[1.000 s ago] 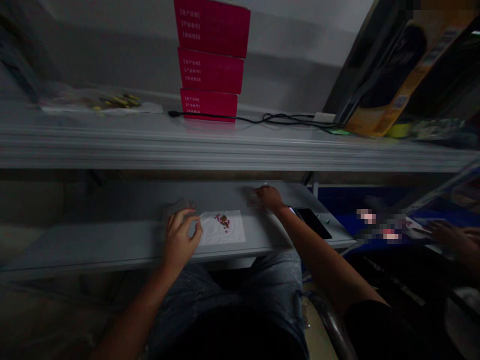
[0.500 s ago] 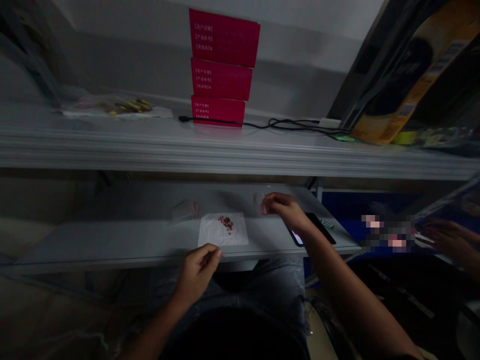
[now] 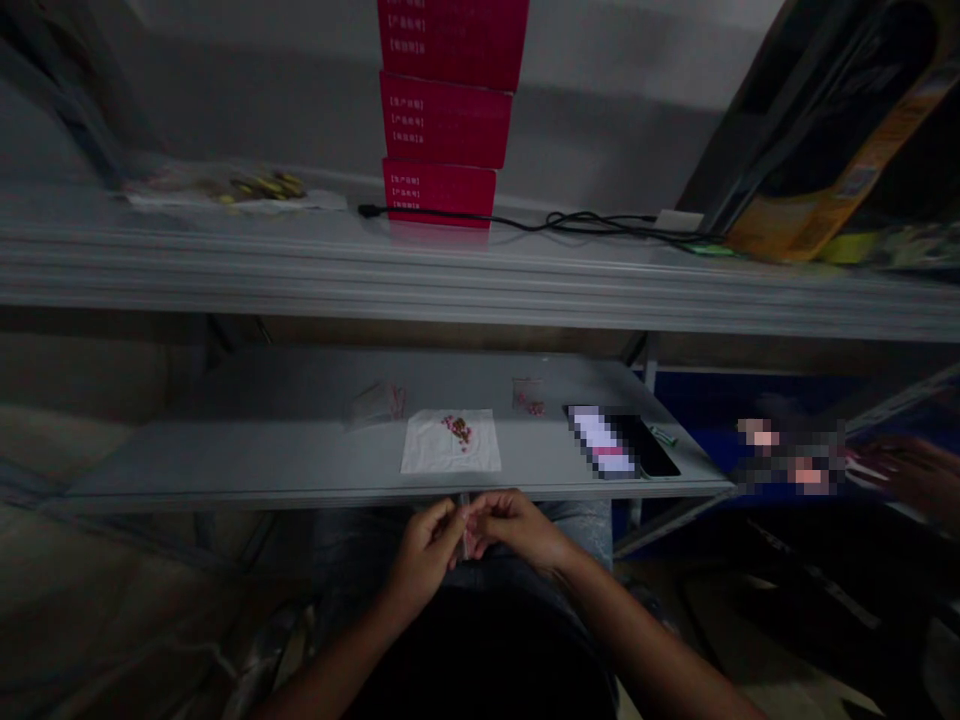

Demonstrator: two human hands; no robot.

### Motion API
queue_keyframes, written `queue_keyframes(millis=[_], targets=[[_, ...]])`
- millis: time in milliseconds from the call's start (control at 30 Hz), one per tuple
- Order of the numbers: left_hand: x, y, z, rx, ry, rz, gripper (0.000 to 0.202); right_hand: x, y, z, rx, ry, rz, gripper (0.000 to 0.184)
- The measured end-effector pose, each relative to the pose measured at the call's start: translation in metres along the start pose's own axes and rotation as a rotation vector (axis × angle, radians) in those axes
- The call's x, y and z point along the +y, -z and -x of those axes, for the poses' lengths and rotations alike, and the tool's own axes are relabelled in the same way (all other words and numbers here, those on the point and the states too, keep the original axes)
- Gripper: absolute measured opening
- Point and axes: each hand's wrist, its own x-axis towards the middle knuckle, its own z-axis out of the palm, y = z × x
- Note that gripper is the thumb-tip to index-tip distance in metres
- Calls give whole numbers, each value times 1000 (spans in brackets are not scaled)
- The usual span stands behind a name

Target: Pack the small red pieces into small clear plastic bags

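One quick q: what's going on low center?

Left hand [image 3: 427, 555] and right hand [image 3: 517, 525] meet there, both closed on what looks like a small clear bag [image 3: 465, 525], pinched btwn the fingers, long axis roughly upright.

Which hand's nearer the shelf?

Right's a bit higher, but both sit below the shelf edge [image 3: 262, 495], not touching it. White napkin [image 3: 427, 455] w/ pink and brown bits [image 3: 457, 430] lies straight ahead.

What else is around?

One little bag [image 3: 375, 405] left of the napkin, another little bag [image 3: 529, 395] right, phone [image 3: 622, 442] further right. Another person's hand [image 3: 911, 470] at right edge, well apart.
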Motion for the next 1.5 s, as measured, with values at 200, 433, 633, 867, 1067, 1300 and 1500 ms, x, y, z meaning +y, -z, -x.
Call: queue_keyframes(millis=[200, 433, 633, 867, 1067, 1300, 1500], targets=[[-14, -2, -9, -118, 41, 38, 45, 15, 10, -7, -25, 37, 94, 24], [-12, 3, -6, -215, 86, 107, 41, 11, 5, -1, -85, 5, 44, 30], [-7, 8, -6, -281, 44, 112, 31, 12, 9, 0, -64, 6, -4, 27], [-13, 8, -12, -321, -1, 103, 37, 19, 17, -6, -2, 6, -21, 22], [-6, 10, -8, -372, -25, 93, 38, 23, 15, -4, -24, 61, -87, 16], [-2, 16, -6, -424, -44, 115, 34, 24, 11, -3, -105, 107, -203, 14], [-5, 12, -10, -408, 0, 268, 32, 25, 9, -5, -73, 82, -341, 9]])
